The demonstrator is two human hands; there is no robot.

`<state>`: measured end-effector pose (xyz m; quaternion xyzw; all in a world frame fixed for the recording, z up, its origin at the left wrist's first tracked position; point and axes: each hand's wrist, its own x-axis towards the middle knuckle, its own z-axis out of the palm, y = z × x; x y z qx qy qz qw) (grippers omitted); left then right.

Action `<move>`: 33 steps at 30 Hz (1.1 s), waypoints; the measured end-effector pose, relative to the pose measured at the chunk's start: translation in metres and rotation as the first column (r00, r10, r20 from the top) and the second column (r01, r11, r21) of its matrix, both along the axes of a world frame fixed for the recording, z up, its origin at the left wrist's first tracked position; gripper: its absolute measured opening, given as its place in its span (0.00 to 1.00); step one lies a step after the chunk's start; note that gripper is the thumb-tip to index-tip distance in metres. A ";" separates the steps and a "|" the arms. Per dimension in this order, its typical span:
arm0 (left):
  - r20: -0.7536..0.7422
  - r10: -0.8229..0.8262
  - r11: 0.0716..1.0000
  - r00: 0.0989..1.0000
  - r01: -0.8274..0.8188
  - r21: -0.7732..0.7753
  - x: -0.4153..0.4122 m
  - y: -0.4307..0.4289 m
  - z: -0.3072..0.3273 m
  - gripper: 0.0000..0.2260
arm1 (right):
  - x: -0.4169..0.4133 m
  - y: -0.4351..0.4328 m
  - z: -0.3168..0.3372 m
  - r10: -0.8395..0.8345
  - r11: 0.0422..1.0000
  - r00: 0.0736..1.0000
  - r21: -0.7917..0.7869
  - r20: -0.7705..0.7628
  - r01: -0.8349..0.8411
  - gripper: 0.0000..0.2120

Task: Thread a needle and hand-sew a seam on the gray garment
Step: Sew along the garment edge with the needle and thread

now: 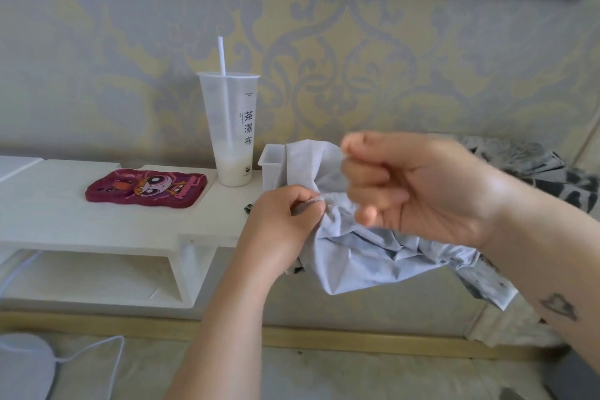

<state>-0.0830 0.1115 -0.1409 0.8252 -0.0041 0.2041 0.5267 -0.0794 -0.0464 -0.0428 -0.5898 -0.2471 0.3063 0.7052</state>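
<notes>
Mid-seam, stitch under way, by my judgement.
The gray garment [363, 256] hangs bunched in the air in front of the desk [130, 224]. My left hand [279, 221] pinches the fold at the seam. My right hand [412, 185] is raised beside it, fingers curled and tips together; needle or thread too blurred to tell. Next: draw taut, then re-enter close to the left thumb.

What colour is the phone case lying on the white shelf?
The phone case is dark red with a cartoon print; head view.
</notes>
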 end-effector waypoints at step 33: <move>0.009 0.149 0.989 0.989 -0.149 0.011 0.000 0.003 -0.003 0.05 | 0.015 -0.022 -0.024 0.344 0.879 0.939 -0.343 -0.020 -0.330 0.06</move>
